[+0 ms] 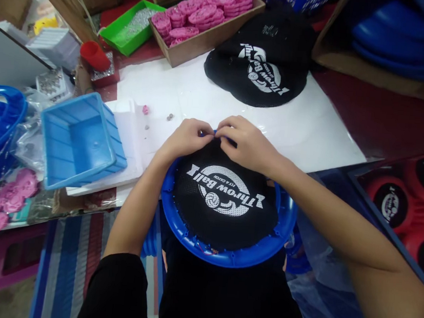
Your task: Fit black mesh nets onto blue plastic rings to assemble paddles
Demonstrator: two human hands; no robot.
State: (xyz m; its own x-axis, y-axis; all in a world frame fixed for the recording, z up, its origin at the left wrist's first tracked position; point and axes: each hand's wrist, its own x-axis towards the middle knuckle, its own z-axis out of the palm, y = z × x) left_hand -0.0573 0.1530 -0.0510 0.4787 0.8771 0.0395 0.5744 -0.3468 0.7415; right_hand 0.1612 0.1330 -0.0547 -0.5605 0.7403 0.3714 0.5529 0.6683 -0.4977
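Observation:
A blue plastic ring (177, 223) rests over my lap and against the table edge, with a black mesh disc (193, 211) printed "Throw Ball" lying inside it. At the ring's far edge, my left hand (190, 137) pinches the rim or the mesh border between thumb and fingers. Right beside it, my right hand (243, 143) is closed on the same spot, fingertips nearly touching the left ones. Whatever small part lies between the fingertips is hidden. More black mesh discs (260, 60) lie stacked on the white sheet beyond my hands.
A light blue bin (84, 141) stands left on the white sheet (159, 86). Behind are a green tray (128, 30) of small metal parts and a cardboard box (207, 31) of pink pieces. Red discs (392, 205) sit right. Another person's hand (82, 76) is by a red cup (95, 55).

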